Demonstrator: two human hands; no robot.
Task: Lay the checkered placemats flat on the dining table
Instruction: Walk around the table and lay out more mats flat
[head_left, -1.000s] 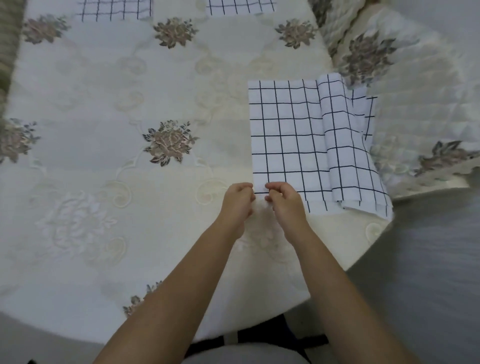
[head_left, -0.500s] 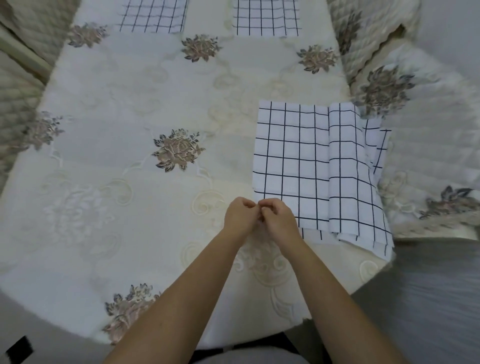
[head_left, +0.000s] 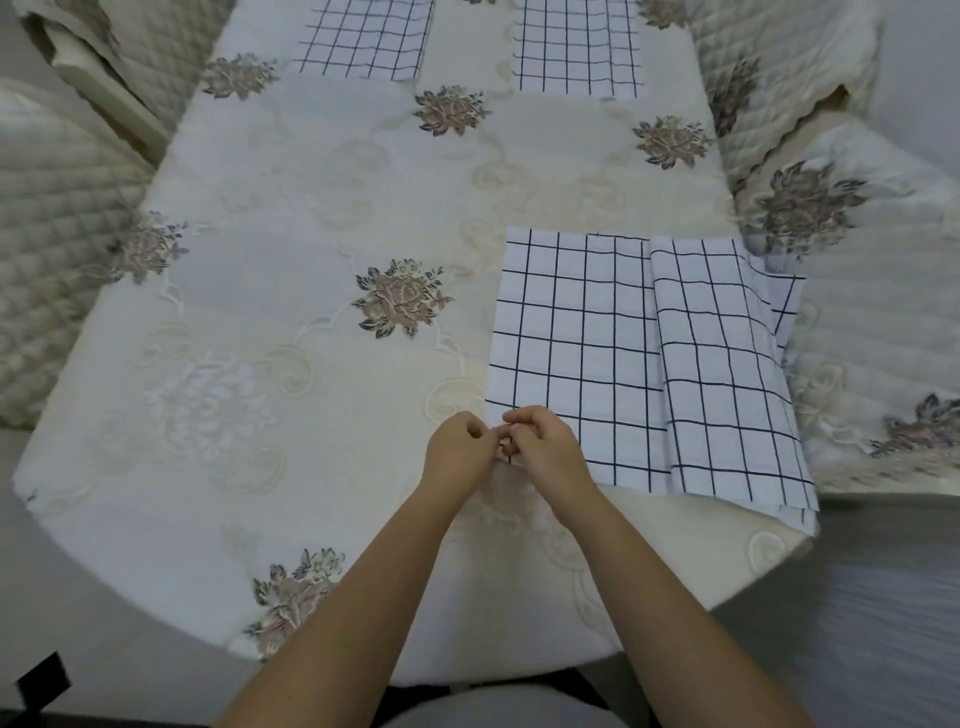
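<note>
The corner of the folded checkered placemat (head_left: 597, 338) nearest the table (head_left: 311, 208) edge is pinched by the curled fingers of the left hand (head_left: 457, 452) and right hand (head_left: 545, 447).

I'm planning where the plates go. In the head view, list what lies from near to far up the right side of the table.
Near to far: right hand → near checkered placemat, whose corner it pinches → embroidered flower → far right placemat.

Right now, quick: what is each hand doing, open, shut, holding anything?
Left hand: pinches the near corner of the folded placemat.
Right hand: pinches that same corner.
</note>
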